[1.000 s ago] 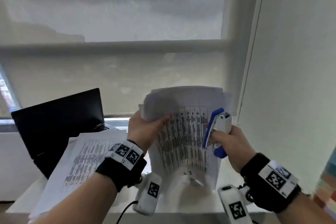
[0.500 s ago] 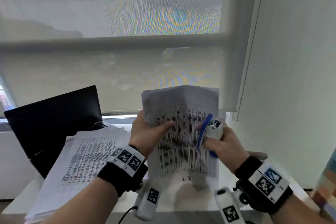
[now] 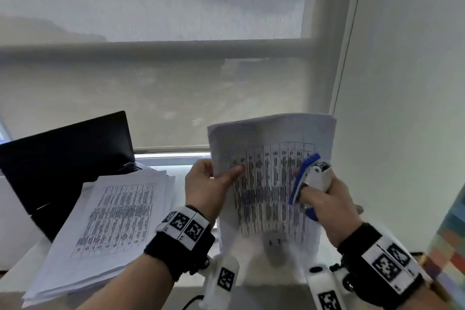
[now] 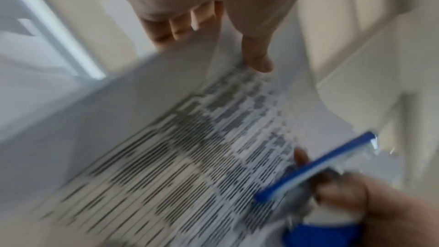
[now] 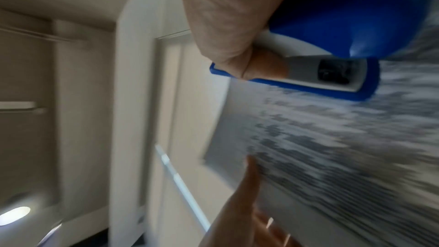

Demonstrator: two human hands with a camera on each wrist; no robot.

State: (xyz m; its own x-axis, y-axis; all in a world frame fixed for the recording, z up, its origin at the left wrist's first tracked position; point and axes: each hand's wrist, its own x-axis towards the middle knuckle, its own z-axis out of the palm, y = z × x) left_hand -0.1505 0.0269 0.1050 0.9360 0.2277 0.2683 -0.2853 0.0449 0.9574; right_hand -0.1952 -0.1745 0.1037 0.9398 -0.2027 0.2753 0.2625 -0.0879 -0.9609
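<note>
Pinched by the left hand (image 3: 206, 191) at the left edge: a curved sheaf of white paper sheets printed with black table rows (image 3: 264, 209). Thumb flat on the printed face, fingers curled behind. Held upright in the air between both hands, top edge up against the pale grey roller blind (image 3: 151, 95), printed side facing the person.

Wrapped tight in the right hand (image 3: 329, 206): a blue-and-white plastic stapler (image 3: 313, 178), fingers and thumb curled round its body, at the upper right edge of the sheaf. Blue arm lying over the printed face, white body off to the right, the two arms apart at the tip. Cannot tell whether the sheets sit between them, with both wrist views badly blurred.

To the left, well apart from the hands: a loose thick stack of printed white papers (image 3: 113, 221), lying flat and fanned at the edges. Just behind it, an open black laptop (image 3: 63, 151) with a dark screen, touching the stack's far corner.
</note>
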